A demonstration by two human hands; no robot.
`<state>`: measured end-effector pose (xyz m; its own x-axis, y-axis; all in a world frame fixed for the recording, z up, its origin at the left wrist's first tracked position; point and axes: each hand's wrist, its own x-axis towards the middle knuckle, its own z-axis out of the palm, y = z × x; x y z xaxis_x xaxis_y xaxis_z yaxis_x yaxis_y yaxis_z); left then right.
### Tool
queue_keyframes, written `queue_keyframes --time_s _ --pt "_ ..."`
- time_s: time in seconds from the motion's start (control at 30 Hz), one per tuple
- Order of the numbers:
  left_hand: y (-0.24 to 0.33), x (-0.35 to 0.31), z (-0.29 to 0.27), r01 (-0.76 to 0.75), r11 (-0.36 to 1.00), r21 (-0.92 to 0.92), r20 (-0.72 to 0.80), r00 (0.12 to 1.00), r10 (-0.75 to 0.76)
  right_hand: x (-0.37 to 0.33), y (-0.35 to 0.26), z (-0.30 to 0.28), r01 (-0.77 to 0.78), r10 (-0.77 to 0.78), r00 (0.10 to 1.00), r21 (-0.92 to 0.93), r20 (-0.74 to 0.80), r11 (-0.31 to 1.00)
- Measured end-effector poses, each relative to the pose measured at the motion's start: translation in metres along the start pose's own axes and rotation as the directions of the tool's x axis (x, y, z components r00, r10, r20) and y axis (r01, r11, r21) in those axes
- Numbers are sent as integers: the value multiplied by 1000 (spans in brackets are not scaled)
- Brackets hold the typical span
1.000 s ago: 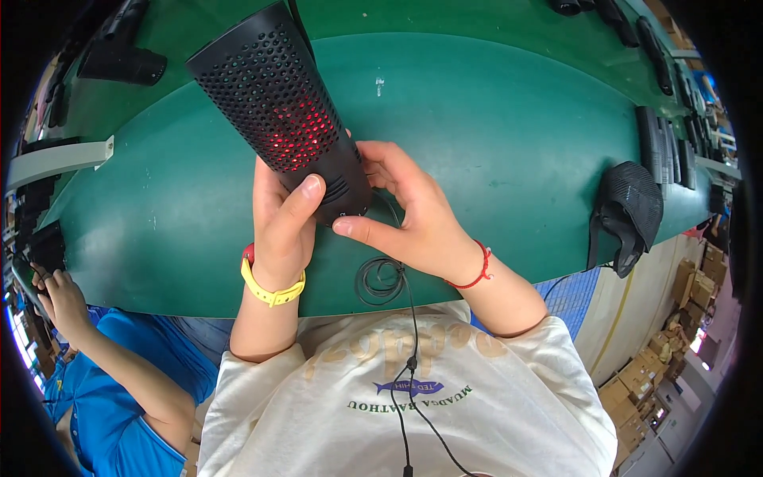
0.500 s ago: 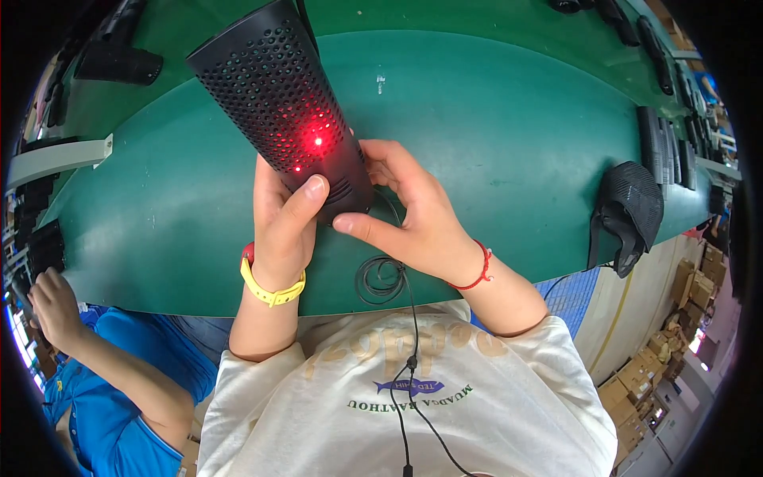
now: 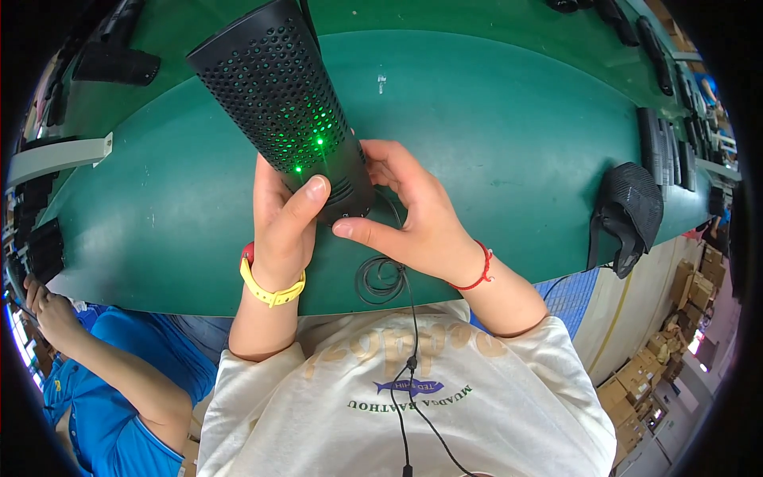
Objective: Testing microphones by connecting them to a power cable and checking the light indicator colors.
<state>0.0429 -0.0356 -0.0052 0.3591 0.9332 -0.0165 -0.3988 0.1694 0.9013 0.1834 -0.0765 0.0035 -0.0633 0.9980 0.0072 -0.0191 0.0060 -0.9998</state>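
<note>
A black, perforated, tube-like device [image 3: 278,95] tilts up and to the left above the table, with green lights glowing through its holes. My left hand [image 3: 286,219] is closed round its lower part, thumb pressed on the solid face below the holes and fingers hidden behind. On the other side, my right hand [image 3: 409,207] grips the lower end, its thumb at the bottom edge and its fingertips partly hidden. A thin black cable [image 3: 381,278] lies coiled below the hands, and a strand runs up toward the device.
The green table [image 3: 493,159] curves around me. A black mesh-like bag or cover [image 3: 628,215] sits at its right edge, near several black housings [image 3: 664,147]. Another black housing [image 3: 119,63] lies far left. A co-worker's hand [image 3: 56,318] is at the left edge.
The device's lights have turned from red to green. My hands hold the same grip and position. At the left, the co-worker's hand has shifted slightly downward.
</note>
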Motion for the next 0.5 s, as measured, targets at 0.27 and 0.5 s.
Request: queue_keyframes --time_s 0.27,0.5 --pt "0 0 0 -5 1000 -1 3 1000 5 0 0 1 3 -3 1000 19 -4 1000" --pt "-2 -1 0 -8 1000 9 -7 1000 8 1 2 -1 81 -81 997 -63 0 995"
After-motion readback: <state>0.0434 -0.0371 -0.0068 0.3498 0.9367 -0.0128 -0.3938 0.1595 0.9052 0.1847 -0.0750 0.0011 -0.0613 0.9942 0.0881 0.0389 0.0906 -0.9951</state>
